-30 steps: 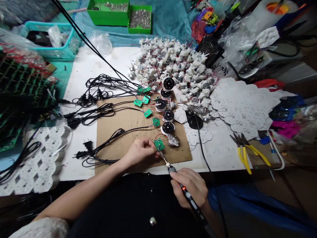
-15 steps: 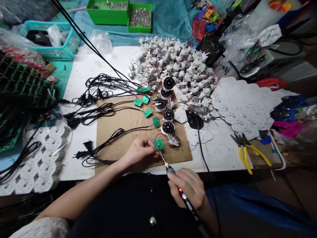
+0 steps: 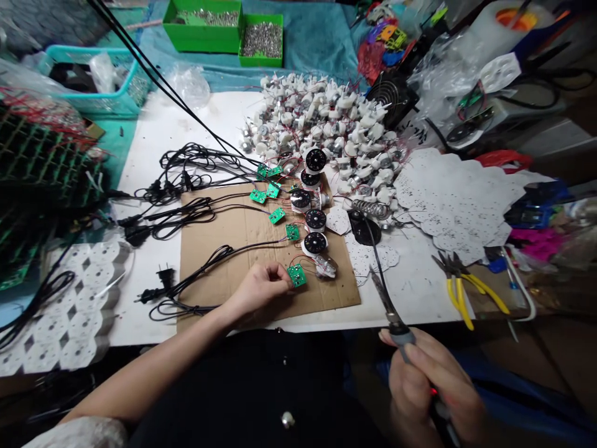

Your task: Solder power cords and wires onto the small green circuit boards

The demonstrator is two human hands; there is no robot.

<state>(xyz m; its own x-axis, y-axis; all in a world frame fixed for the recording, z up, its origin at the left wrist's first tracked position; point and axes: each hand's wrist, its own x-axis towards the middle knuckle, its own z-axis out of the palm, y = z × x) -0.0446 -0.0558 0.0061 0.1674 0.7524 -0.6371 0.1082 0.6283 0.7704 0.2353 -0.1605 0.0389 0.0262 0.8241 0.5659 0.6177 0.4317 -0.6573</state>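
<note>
My left hand (image 3: 261,289) pinches a small green circuit board (image 3: 297,275) against the cardboard sheet (image 3: 233,239) near the table's front edge. A black power cord (image 3: 200,267) runs from that board to the left. My right hand (image 3: 431,382) is closed round a soldering iron (image 3: 389,308), whose tip points up and away, well to the right of the board. Above the board lie several more green boards (image 3: 277,215) wired to round black-and-white motor discs (image 3: 314,243).
A heap of small white motors (image 3: 321,118) fills the table's far middle. White perforated discs (image 3: 457,196) lie on the right, yellow-handled pliers (image 3: 459,289) by the front edge. Green bins (image 3: 224,25) of metal parts and a teal basket (image 3: 93,74) stand at the back, white trays (image 3: 69,311) at left.
My right hand has pulled the soldering iron off the board and swung it to the right, tip now raised. My left hand stays on the board.
</note>
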